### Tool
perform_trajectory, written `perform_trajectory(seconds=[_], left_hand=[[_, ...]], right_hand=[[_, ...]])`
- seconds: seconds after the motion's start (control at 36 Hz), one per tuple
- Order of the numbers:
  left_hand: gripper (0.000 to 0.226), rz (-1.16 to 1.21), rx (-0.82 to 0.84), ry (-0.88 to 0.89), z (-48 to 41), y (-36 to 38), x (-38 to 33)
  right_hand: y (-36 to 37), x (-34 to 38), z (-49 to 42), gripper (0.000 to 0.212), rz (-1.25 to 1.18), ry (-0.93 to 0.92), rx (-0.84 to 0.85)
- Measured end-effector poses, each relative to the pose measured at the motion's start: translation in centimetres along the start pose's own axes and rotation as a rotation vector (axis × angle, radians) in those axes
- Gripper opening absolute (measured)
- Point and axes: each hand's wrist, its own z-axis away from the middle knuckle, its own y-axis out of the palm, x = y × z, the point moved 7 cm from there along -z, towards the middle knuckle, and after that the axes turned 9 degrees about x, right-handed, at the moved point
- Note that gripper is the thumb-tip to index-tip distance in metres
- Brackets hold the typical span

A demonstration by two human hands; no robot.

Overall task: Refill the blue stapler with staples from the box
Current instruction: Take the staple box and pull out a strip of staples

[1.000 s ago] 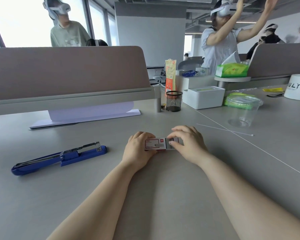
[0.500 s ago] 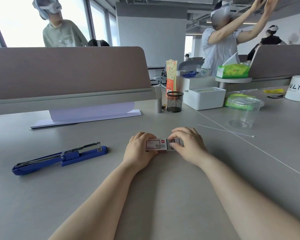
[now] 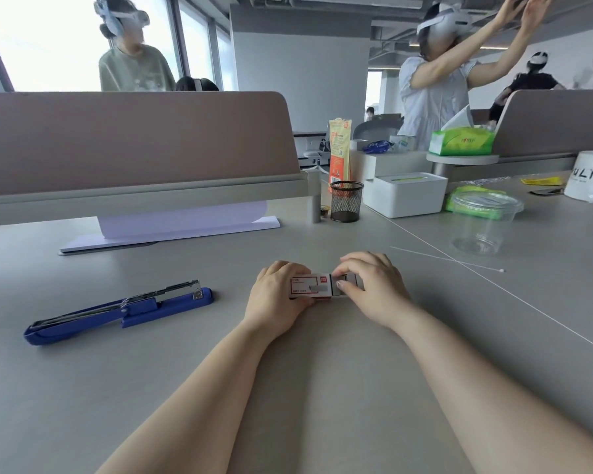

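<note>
head view: left hand (image 3: 274, 295) grips the small red-and-white cardboard staple box (image 3: 310, 286) on the grey desk (image 3: 185, 388); right hand (image 3: 370, 285) pinches its inner tray partly out; long blue stapler (image 3: 124, 311) lies open, well left, seemingly not yet refilled

Bright, even daylight comes from blown-out tall glass windows (image 3: 48, 42) at upper left. The matte grey surface (image 3: 185, 388) shows only soft, faint shadows. Wide-angle distortion bends the edges; distant background people are blurred.

Blue stapler (image 3: 117, 311); red-and-white staple box (image 3: 310, 286).
</note>
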Motion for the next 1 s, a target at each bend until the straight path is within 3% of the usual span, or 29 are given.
perform_trajectory(seconds=[0.64, 0.83, 1.0], left_hand=[[0.045, -0.003, 0.008, -0.010, 0.1, 0.0, -0.2], [0.043, 0.002, 0.014, -0.007, 0.1, 0.0, -0.3], [0.043, 0.002, 0.006, -0.039, 0.2, 0.0, 0.0]], right_hand=[[0.0, 0.3, -0.1, 0.018, 0.093, -0.035, -0.003], [0.1, 0.4, -0.2, 0.013, 0.064, -0.034, 0.016], [-0.9, 0.6, 0.1, 0.004, 0.009, -0.018, -0.063]])
